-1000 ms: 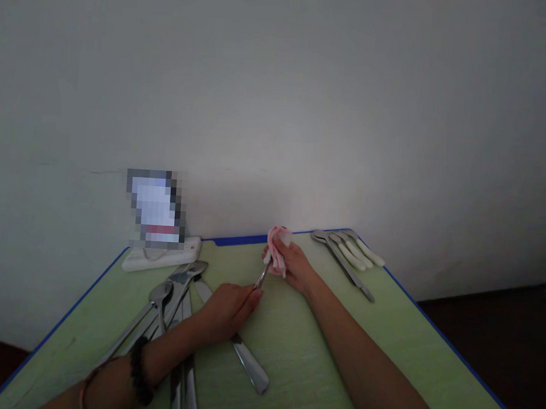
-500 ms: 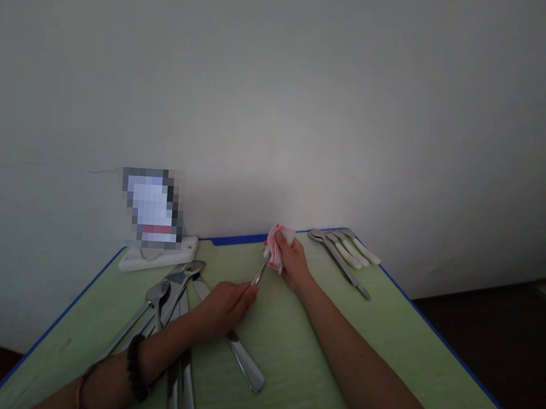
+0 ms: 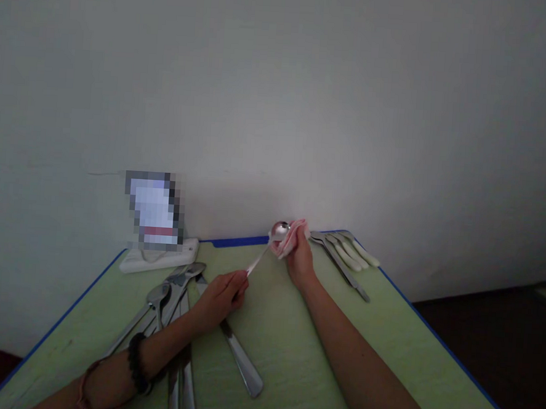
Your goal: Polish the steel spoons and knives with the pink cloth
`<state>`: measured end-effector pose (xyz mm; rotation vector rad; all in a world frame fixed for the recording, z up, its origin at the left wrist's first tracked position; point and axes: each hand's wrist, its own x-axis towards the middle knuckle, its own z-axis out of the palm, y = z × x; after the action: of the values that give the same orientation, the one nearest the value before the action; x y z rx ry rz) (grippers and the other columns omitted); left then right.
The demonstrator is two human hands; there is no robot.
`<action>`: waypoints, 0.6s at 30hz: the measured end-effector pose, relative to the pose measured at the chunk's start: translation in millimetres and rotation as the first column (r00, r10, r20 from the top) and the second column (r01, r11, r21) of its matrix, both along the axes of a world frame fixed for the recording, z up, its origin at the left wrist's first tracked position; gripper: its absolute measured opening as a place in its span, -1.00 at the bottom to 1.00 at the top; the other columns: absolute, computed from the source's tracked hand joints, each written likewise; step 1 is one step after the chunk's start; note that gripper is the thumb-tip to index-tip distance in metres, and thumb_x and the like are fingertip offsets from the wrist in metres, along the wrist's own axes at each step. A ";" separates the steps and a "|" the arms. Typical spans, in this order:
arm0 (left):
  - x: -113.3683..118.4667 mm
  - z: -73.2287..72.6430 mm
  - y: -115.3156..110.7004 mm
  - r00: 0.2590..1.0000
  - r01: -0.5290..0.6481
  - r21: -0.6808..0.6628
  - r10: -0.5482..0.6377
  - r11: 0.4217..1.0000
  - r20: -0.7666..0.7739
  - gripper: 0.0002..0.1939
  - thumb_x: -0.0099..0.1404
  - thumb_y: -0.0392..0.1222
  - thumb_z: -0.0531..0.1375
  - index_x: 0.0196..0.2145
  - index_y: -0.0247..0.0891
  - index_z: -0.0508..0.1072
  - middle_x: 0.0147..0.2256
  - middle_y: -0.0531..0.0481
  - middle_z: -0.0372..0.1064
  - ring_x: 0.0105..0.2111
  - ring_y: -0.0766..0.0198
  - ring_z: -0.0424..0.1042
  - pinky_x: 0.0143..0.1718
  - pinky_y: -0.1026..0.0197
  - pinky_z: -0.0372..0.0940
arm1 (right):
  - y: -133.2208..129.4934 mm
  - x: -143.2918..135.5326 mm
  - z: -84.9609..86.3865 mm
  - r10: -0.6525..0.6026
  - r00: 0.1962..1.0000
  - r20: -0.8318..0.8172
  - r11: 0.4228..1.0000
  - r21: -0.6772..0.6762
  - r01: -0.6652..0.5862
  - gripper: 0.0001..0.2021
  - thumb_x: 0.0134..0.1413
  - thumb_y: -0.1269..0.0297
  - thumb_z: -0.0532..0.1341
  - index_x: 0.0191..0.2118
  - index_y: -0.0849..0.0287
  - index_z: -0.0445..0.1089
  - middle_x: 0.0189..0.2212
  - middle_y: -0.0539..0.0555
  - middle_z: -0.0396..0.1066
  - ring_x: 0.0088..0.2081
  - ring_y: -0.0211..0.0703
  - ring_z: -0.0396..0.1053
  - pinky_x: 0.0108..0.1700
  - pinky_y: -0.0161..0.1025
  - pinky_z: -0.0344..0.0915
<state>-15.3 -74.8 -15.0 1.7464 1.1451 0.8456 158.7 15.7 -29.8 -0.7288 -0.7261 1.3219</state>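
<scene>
My left hand (image 3: 221, 297) is closed round the handle end of a metal spoon (image 3: 279, 231), whose bowl points away toward the wall. A folded pink and white cloth (image 3: 287, 245) is gripped in my right hand (image 3: 301, 262), just right of the spoon's bowl and seemingly touching its edge. Under and left of my left forearm lies a loose pile of metal spoons (image 3: 159, 294) and other long-handled cutlery. One flat metal handle (image 3: 247, 369) sticks out below my left hand; my hand hides part of it.
Right of my right hand, several pieces of cutlery with pale handles (image 3: 350, 255) lie beside dark metal ones (image 3: 343, 270). A blurred phone (image 3: 155, 209) stands on a white base (image 3: 159, 256) at the back left. The green table (image 3: 291, 366) has a blue edge and meets the wall.
The cloth and my right hand have moved right and slightly up, uncovering the spoon's bowl. My left hand has shifted slightly left, still on the handle.
</scene>
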 end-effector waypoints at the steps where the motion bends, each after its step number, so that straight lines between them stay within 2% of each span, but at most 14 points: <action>1: 0.1 -0.4 0.3 1.000 -0.014 0.005 0.014 1.000 0.028 -0.57 0.34 0.08 -0.18 -0.58 -0.18 0.11 -0.68 0.15 0.03 -0.65 0.35 0.02 -0.59 0.28 -0.01 | -0.2 -0.3 1.2 0.010 1.000 0.003 1.000 -0.010 -0.010 -0.55 -0.01 -0.14 0.09 -0.20 0.14 0.36 -0.35 0.02 0.47 -0.34 -0.17 0.41 -0.32 -0.25 0.31; 3: 0.9 -0.6 0.7 0.996 -0.047 0.007 0.046 0.999 0.078 -0.58 0.34 0.09 -0.18 -0.57 -0.18 0.11 -0.68 0.16 0.01 -0.66 0.36 0.00 -0.60 0.29 -0.02 | -1.4 -1.4 1.9 0.038 0.993 0.109 0.999 -0.026 -0.035 -0.55 0.02 -0.13 0.05 -0.24 0.18 0.37 -0.38 0.05 0.46 -0.37 -0.16 0.39 -0.34 -0.25 0.30; 5: 2.1 -0.3 0.9 0.991 -0.083 0.003 0.082 0.997 0.106 -0.59 0.33 0.09 -0.17 -0.56 -0.18 0.11 -0.69 0.18 -0.01 -0.67 0.36 -0.02 -0.61 0.29 -0.04 | -4.5 -3.1 0.9 0.054 0.939 0.339 0.998 -0.002 -0.057 -0.56 0.06 -0.07 0.01 -0.28 0.22 0.39 -0.40 0.07 0.45 -0.40 -0.18 0.36 -0.35 -0.25 0.29; 7: 3.2 0.3 1.1 0.986 -0.115 -0.001 0.115 0.993 0.123 -0.59 0.33 0.10 -0.16 -0.56 -0.18 0.12 -0.69 0.19 -0.01 -0.68 0.37 -0.03 -0.63 0.30 -0.04 | -9.2 -5.2 -0.6 0.014 0.809 0.588 0.995 0.069 -0.068 -0.63 0.05 0.03 0.07 -0.19 0.22 0.39 -0.34 0.09 0.45 -0.40 -0.21 0.33 -0.31 -0.25 0.29; 9: 3.9 0.7 1.1 0.980 -0.139 -0.002 0.138 0.990 0.140 -0.59 0.34 0.10 -0.16 -0.55 -0.19 0.12 -0.70 0.19 -0.01 -0.68 0.38 -0.03 -0.64 0.31 -0.05 | -14.2 -7.6 -2.2 -0.068 0.667 0.742 0.985 0.156 -0.073 -0.57 -0.01 0.16 0.17 0.00 0.19 0.30 -0.23 0.10 0.42 -0.41 -0.24 0.31 -0.28 -0.24 0.30; 11: 4.3 0.8 1.2 0.976 -0.151 -0.004 0.150 0.989 0.157 -0.59 0.34 0.10 -0.16 -0.53 -0.19 0.12 -0.70 0.20 -0.01 -0.69 0.38 -0.04 -0.65 0.32 -0.05 | -17.8 -10.2 -3.6 -0.136 0.594 0.793 0.967 0.236 -0.093 -0.52 -0.05 0.23 0.21 0.05 0.17 0.24 -0.13 0.14 0.36 -0.38 -0.24 0.31 -0.27 -0.23 0.31; 14: 4.3 0.6 1.4 0.976 -0.152 -0.011 0.152 0.988 0.156 -0.59 0.34 0.09 -0.16 -0.53 -0.19 0.12 -0.71 0.20 0.00 -0.70 0.39 -0.04 -0.66 0.32 -0.05 | -20.7 -13.1 -3.2 -0.213 0.575 0.790 0.942 0.321 -0.092 -0.60 -0.04 0.24 0.21 -0.03 0.20 0.27 -0.06 0.20 0.30 -0.37 -0.25 0.32 -0.28 -0.24 0.33; 16: 4.1 0.6 1.8 0.980 -0.151 -0.009 0.151 0.988 0.133 -0.59 0.34 0.09 -0.16 -0.54 -0.19 0.12 -0.72 0.20 0.00 -0.70 0.39 -0.03 -0.66 0.32 -0.05 | -22.7 -13.4 0.2 -0.245 0.569 0.785 0.938 0.341 -0.068 -0.68 0.01 0.22 0.17 -0.10 0.23 0.31 -0.13 0.19 0.33 -0.41 -0.27 0.31 -0.30 -0.26 0.31; 18: 4.0 0.8 2.3 0.984 -0.148 -0.005 0.147 0.989 0.097 -0.58 0.34 0.09 -0.16 -0.56 -0.19 0.12 -0.72 0.19 0.01 -0.70 0.39 -0.02 -0.65 0.32 -0.04 | -25.5 -12.5 5.9 -0.222 0.573 0.789 0.940 0.329 -0.089 -0.76 0.08 0.21 0.10 -0.21 0.23 0.36 -0.29 0.12 0.39 -0.43 -0.27 0.30 -0.32 -0.29 0.27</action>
<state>-11.3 -72.5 -14.1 1.6189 1.2198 1.0101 146.1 -9.8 -23.9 -1.0844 -1.6254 0.6781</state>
